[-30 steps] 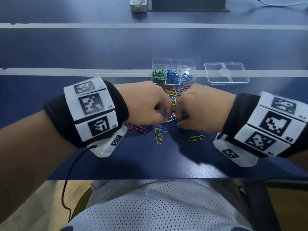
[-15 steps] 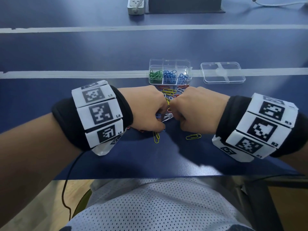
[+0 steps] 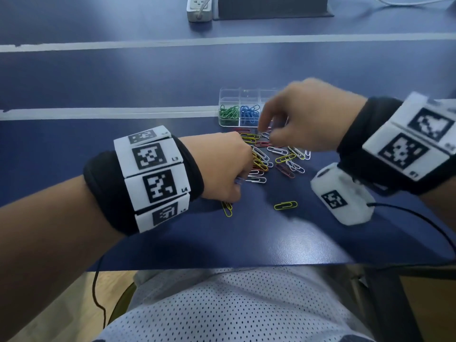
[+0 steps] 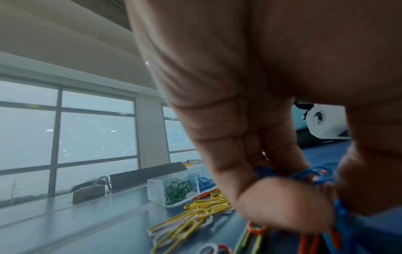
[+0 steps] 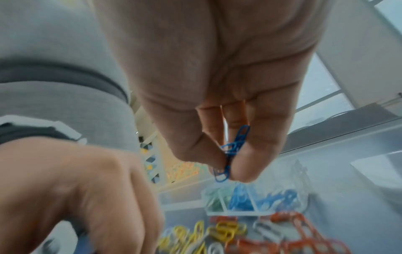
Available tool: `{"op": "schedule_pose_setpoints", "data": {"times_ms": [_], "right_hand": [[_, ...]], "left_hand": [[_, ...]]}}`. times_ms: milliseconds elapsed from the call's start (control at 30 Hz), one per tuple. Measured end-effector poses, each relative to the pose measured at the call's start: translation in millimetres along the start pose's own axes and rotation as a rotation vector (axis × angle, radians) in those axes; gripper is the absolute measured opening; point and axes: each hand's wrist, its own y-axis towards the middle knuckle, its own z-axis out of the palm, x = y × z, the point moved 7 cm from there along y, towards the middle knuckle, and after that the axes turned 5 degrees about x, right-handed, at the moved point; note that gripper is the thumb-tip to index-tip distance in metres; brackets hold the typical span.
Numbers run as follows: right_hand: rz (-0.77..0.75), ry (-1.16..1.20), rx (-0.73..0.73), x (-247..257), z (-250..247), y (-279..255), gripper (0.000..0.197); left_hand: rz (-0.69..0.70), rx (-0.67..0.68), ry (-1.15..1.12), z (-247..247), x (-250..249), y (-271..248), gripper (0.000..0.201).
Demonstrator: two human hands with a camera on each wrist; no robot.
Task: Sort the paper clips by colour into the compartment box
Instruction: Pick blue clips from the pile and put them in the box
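Left hand (image 3: 223, 166) sits low on the tabletop (image 3: 123, 149), fingers curled, its grip clamped on blue paper clips (image 4: 313, 175) at the near edge of the loose pile (image 3: 274, 156) of yellow, white and red clips. Beyond the pile, the clear compartment box (image 3: 229, 95) holds green clips (image 3: 229, 114) left, blue clips (image 3: 249, 114) beside them. Right hand (image 3: 308, 114) hovers over the box's right side, thumb and forefinger pinched together on a small bunch of blue clips (image 5: 232, 151).

bare table (image 3: 246, 233) lies open nearside; the loose clips (image 3: 274, 156) apparently crowd the compartment box (image 3: 229, 95) front.
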Motion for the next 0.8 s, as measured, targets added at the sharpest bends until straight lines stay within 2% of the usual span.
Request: {"op": "schedule_pose_setpoints", "data": {"times_ms": [200, 367, 533, 800], "right_hand": [[0.074, 0.045, -0.174, -20, -32, 28, 0.026], [0.139, 0.053, -0.125, -26, -25, 42, 0.028], [0.109, 0.11, -0.129, -28, -28, 37, 0.024], [0.154, 0.343, -0.093, -45, -22, 27, 0.045]], "left_hand": [[-0.059, -0.077, -0.164, -24, 15, 4, 0.004], [-0.132, -0.209, -0.202, -59, 35, 23, 0.017], [-0.177, -0.312, -0.185, -79, 36, 47, 0.024], [-0.16, -0.289, -0.124, -82, 26, 69, 0.03]]}}
